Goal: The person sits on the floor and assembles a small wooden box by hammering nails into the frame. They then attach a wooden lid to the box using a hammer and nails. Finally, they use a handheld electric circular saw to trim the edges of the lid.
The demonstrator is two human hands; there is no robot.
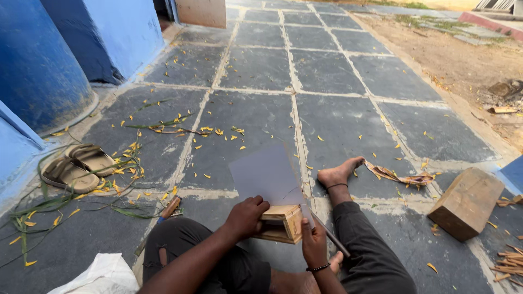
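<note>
From above, the person sat on the stone floor (327,71) with one bare foot (339,173) stretched out ahead. The left hand (246,216) lay over the near left end of a small wooden box (283,223), its fingers curled together and pressed down on the top edge, so the box sat just under and to the right of the knuckles. The right hand (314,244) came up from below, fingers closed around a thin dark rod (332,237) that slanted down to the right, past the trouser leg; the thumb rested against the right face of the box. A flat grey sheet (267,171) stood up out of the box, leaning away from both hands, its lower edge tucked where the fingers met the wood.

To the left, a pair of sandals (79,166) sat by the blue wall (38,71) among green stems and scattered yellow petals. A wooden-handled tool (170,208) lay near the left knee. A wooden block (467,202) rested well off to the right, with wood splinters (508,264) beyond it, and a white bag (101,275) lay at the bottom left.
</note>
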